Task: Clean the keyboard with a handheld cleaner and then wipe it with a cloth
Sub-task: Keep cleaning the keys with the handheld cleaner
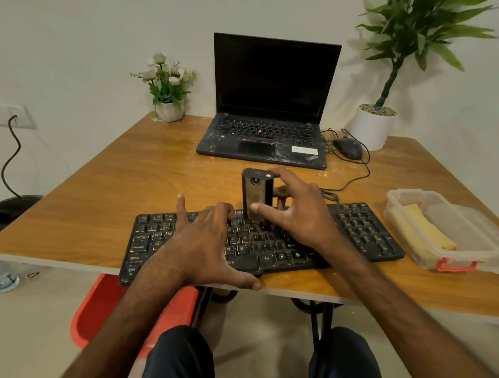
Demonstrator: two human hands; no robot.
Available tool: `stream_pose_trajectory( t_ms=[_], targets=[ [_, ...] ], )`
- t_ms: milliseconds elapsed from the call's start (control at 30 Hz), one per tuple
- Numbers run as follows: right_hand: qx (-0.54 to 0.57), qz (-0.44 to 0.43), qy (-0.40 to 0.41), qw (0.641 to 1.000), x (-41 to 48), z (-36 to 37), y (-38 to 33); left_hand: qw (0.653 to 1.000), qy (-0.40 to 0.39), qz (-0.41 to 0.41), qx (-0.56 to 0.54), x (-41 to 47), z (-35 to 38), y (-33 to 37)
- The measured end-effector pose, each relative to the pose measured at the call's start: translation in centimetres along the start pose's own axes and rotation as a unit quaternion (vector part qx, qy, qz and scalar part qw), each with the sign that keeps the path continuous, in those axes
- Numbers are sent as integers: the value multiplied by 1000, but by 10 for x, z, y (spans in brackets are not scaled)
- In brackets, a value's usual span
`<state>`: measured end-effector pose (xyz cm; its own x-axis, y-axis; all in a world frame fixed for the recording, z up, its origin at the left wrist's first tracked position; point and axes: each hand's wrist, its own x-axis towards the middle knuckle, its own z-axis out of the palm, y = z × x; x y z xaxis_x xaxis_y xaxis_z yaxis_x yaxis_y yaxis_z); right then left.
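- Left hand [205, 249] lies flat on the black, dusty keyboard [361, 229], fingers spread.
- Right hand [297, 214], just beside it, grips a dark, boxy cleaner [255, 193] standing upright on the keys.

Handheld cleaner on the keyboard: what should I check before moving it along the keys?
1. Grip on handheld cleaner: ok, right hand pinches it upright between thumb and fingers.
2. Nozzle contact with keys: cannot tell, the hand hides its lower end.
3. Keyboard steadied: ok, left hand presses flat on its left half.
4. Keyboard seated on table: not ok, front left corner overhangs the edge.
5. Cloth ready: ok, lies in the clear container right of the keyboard.
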<state>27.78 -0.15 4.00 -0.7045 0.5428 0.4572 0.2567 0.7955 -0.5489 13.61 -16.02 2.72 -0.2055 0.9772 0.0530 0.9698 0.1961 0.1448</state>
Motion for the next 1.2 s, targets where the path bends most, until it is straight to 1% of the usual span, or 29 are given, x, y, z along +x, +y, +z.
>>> stream_pose_trajectory(
  t_ms=[100,267,400,467,567,633,800,867,933,1033,1100,1133,1200],
  targets=[
    [-65,-12,-2,998,18,-2,1,1000,-1,-3,-1,-1,-1,1],
    [-51,-50,-48,996,15,2,-4,1000,1,-5,-2,-1,0,1],
    [-98,-19,4,995,23,-1,5,1000,7,-6,-9,-1,0,2],
    [-74,-22,4,997,19,-2,8,1000,6,-5,-7,-1,-1,2],
    [-47,-57,8,997,10,-3,9,1000,0,-5,-5,0,0,2],
    [-34,-66,7,997,9,-6,10,1000,3,-2,-8,0,0,1],
    [-23,-91,-29,995,10,-6,9,1000,2,-1,-2,1,1,0],
    [-46,-98,-34,994,13,-3,9,1000,1,-2,2,1,1,0],
    [-65,-81,-19,994,18,-2,11,1000,4,-2,2,1,1,0],
    [-41,-40,7,998,22,-1,11,1000,1,-1,2,0,1,1],
    [32,2,10,999,19,2,8,1000,-2,-2,3,0,0,0],
    [86,40,8,996,18,3,8,1000,-2,-1,2,0,0,1],
    [194,124,-1,973,17,4,14,1000,1,-1,-2,0,1,1]
  ],
)
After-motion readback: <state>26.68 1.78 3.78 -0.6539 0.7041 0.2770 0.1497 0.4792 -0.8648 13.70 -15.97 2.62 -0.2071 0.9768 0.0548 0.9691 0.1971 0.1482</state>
